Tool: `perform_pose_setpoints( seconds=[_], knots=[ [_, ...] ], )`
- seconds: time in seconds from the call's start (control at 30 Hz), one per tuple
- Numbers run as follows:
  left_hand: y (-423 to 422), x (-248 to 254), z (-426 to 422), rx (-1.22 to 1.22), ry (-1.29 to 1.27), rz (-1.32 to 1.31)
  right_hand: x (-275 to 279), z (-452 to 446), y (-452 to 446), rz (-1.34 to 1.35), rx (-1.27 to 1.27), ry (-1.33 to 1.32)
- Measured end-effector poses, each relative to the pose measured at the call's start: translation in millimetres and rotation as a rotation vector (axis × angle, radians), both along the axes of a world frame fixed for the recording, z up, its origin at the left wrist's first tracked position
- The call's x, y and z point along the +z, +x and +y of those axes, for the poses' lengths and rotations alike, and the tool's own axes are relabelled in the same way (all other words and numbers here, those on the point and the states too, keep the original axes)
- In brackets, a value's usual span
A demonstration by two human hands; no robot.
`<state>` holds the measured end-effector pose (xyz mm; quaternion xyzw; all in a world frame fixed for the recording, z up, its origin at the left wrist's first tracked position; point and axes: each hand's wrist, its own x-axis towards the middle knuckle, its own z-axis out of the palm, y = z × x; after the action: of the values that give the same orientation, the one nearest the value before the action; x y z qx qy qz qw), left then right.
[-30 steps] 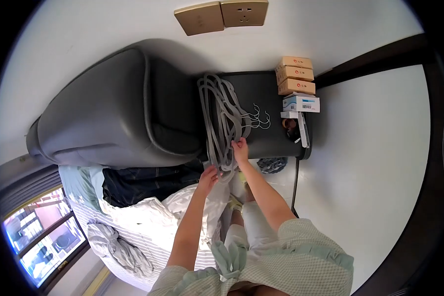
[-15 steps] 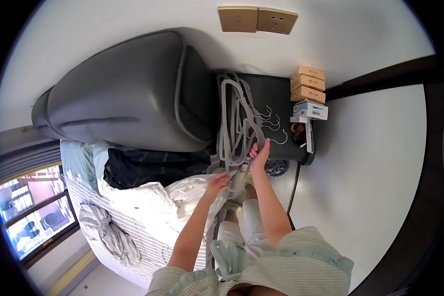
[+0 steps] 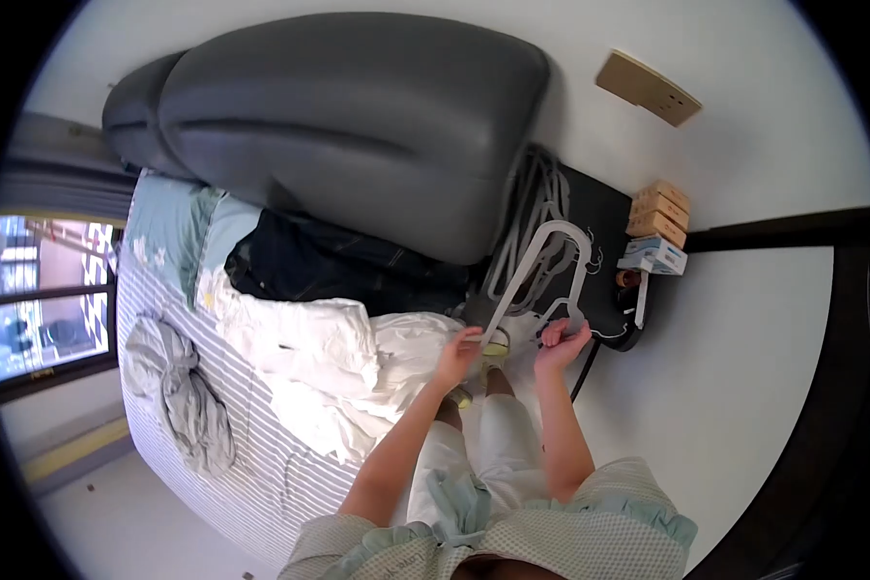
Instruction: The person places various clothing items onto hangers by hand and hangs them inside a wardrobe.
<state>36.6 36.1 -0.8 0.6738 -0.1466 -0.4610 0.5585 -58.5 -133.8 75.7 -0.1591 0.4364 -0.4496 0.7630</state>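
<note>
A grey hanger is held between my two hands, above the edge of the black bedside table. My right hand is closed round it near its hook. The fingers of my left hand pinch its lower left end. Several more grey hangers lie in a pile on the black bedside table, beside the headboard. White clothing lies on the bed to the left of my left hand, with dark jeans behind it.
Small orange boxes and a blue-and-white box stand at the table's right side. The padded grey headboard rises at the back. A crumpled grey garment lies on the striped bed.
One hanger has come away from the pile in my hands and been lifted toward me. The view has turned toward the bed, so the table and boxes appear farther right.
</note>
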Motion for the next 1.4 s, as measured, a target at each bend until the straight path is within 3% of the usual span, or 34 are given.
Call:
perform_pose_setpoints(
  seconds=[0.1,0.2,0.27,0.3,0.33,0.43,0.47,0.53,0.63,0.77,0.87,0.9,1.0,1.07,1.17,1.27,1.4],
  knots=[
    [25.9,-3.7,24.1,0.193,-0.041,-0.202,7.1,20.6,14.4,0.050,0.131,-0.086],
    [63.9,-9.3,57.0,0.297,0.025,-0.472,16.6,44.2,61.0,0.455,0.087,0.065],
    [89.2,-26.5,83.1,0.378,0.075,-0.346,3.8,61.5,76.9,0.494,0.389,-0.121],
    [101.9,-7.0,89.7,0.418,-0.097,-0.371,-2.7,70.4,89.9,0.536,0.530,-0.197],
    [108.5,-1.1,102.2,0.422,-0.064,-0.303,-5.3,80.2,103.5,0.577,0.670,-0.271],
    [119.0,-5.9,125.5,0.537,-0.064,-0.251,-2.6,109.8,157.2,0.362,0.973,-0.399],
    [120.7,-7.1,132.7,0.552,-0.066,-0.222,-5.0,122.5,176.9,0.407,0.968,-0.333],
    [124.2,2.1,142.6,0.566,-0.086,-0.146,-21.1,130.3,201.1,0.240,1.150,-0.283],
    [122.2,24.7,156.0,0.616,-0.099,0.041,-34.8,146.2,241.6,0.304,1.216,-0.396],
    [127.8,37.2,172.0,0.644,-0.122,0.049,-52.9,168.5,287.7,0.490,1.271,-0.435],
    [129.7,34.9,184.0,0.645,-0.171,0.057,-76.1,180.3,306.7,0.773,1.302,-0.585],
    [131.5,38.2,185.7,0.647,-0.162,0.073,-89.1,178.2,308.0,0.857,1.344,-0.746],
    [131.9,40.6,191.5,0.644,-0.209,0.087,-125.1,171.6,304.2,0.789,1.338,-0.959],
    [133.2,40.2,196.3,0.616,-0.278,0.053,-114.1,172.1,291.5,0.546,1.337,-0.693],
    [139.2,27.1,196.4,0.635,-0.310,-0.036,-57.0,177.2,267.0,0.299,1.405,-0.376],
    [152.2,60.6,184.3,0.710,-0.283,0.042,-6.6,193.5,232.2,0.127,1.522,-0.333],
    [168.1,86.9,173.6,0.935,-0.249,0.200,26.5,225.1,182.4,0.192,1.711,-0.341]
  ],
)
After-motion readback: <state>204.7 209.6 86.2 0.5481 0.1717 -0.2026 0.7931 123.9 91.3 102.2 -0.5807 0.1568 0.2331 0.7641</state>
